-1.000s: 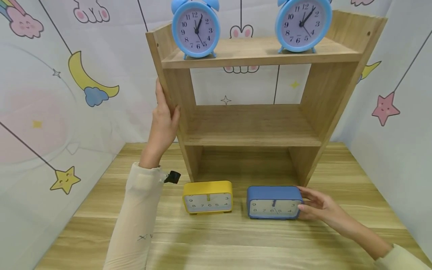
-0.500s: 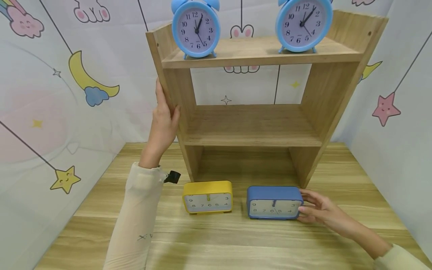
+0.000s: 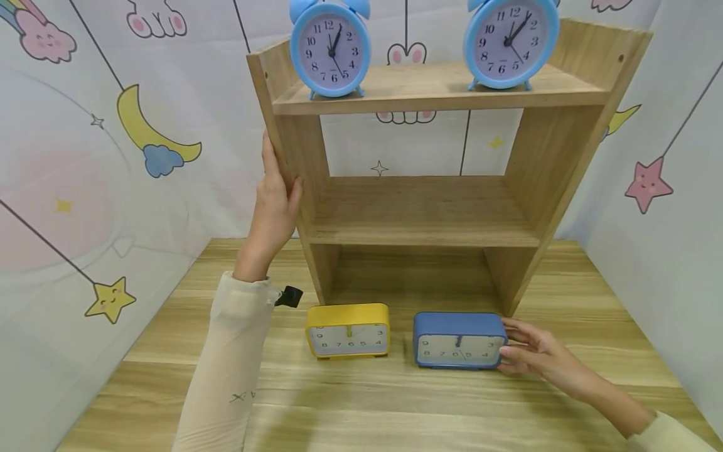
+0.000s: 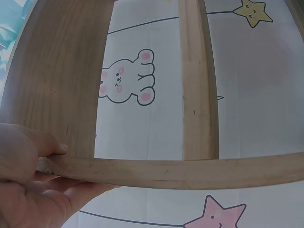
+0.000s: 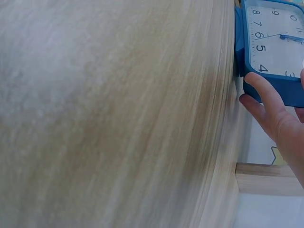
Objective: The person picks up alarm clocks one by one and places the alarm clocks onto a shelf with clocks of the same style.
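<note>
My left hand (image 3: pixel 273 210) grips the left upright of a wooden shelf unit (image 3: pixel 423 233). In the left wrist view its thumb (image 4: pixel 53 145) lies on one side of the board edge, the other fingers on the opposite side. At the table's right, my right hand (image 3: pixel 539 359) touches the right end of a blue rectangular clock (image 3: pixel 460 322). Its thumb meets the front edge and the other fingers lie along the end, loosely spread. Left of the blue clock stands a yellow rectangular clock (image 3: pixel 348 313), also upright and facing me.
Two light blue twin-bell alarm clocks stand on the top shelf, one at the left (image 3: pixel 331 53) and one at the right (image 3: pixel 510 47). White cloth walls (image 3: pixel 220 100) with cartoon prints surround the wood-grain table (image 3: pixel 361 402). A small black piece (image 3: pixel 290 296) hangs from my left sleeve.
My right hand's upper finger has slipped from the blue clock's top corner down to its end, and the hand has drawn slightly right. The left hand and the clocks stay in place.
</note>
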`<state>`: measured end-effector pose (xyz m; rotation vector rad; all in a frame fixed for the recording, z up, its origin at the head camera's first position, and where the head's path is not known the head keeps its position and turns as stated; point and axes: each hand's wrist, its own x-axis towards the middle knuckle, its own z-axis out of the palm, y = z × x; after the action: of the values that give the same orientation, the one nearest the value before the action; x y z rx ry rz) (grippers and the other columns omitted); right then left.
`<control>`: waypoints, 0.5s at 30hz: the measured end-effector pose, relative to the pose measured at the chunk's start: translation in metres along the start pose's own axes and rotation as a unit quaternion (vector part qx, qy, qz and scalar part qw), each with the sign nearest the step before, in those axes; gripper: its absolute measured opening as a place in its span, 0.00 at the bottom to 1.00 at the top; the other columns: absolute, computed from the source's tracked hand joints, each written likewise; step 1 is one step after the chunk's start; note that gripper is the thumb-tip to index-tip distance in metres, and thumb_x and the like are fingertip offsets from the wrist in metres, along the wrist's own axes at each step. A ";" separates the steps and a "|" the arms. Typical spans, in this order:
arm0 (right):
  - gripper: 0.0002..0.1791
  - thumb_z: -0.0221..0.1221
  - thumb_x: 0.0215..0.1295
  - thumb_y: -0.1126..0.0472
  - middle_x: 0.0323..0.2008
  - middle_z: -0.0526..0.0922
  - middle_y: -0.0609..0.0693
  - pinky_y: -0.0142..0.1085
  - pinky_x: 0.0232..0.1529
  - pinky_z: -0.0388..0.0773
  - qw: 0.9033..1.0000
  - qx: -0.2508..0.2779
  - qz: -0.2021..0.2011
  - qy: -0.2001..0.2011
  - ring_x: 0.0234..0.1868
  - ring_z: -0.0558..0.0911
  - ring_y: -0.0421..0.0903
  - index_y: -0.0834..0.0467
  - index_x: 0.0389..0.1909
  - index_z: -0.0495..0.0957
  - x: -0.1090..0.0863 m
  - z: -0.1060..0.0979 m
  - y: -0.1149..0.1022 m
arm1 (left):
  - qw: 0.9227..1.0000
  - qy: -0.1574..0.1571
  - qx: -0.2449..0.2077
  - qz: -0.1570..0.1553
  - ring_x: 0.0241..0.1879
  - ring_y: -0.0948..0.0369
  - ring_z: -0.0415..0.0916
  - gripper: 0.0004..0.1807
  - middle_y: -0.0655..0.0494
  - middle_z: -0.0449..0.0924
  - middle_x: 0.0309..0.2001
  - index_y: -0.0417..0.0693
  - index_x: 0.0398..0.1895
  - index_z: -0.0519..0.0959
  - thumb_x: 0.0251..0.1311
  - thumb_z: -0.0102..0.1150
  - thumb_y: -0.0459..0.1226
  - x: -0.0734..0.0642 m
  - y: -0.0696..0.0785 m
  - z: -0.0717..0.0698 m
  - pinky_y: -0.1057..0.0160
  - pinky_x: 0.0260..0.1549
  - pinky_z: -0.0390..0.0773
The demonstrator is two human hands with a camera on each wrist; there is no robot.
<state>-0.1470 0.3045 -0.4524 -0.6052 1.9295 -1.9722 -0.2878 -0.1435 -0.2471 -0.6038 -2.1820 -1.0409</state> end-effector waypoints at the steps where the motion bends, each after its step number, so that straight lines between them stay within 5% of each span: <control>1: 0.36 0.48 0.75 0.74 0.61 0.73 0.45 0.53 0.50 0.78 1.000 -0.001 0.001 0.000 0.56 0.80 0.50 0.83 0.70 0.36 0.000 0.000 0.000 | 1.000 0.000 0.000 0.001 0.62 0.41 0.70 0.45 0.32 0.58 0.71 0.47 0.80 0.32 0.72 0.48 0.26 0.000 0.000 0.000 0.45 0.57 0.75; 15: 0.36 0.47 0.76 0.72 0.67 0.62 0.75 0.54 0.49 0.79 0.999 -0.029 0.003 -0.014 0.55 0.81 0.52 0.82 0.71 0.36 0.002 0.003 -0.005 | 1.000 -0.001 0.003 -0.001 0.61 0.41 0.70 0.45 0.31 0.59 0.70 0.47 0.80 0.32 0.72 0.48 0.27 0.000 0.000 0.000 0.45 0.56 0.76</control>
<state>-0.1470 0.3012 -0.4475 -0.6389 1.9755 -1.8990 -0.2878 -0.1435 -0.2467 -0.5991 -2.1876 -1.0345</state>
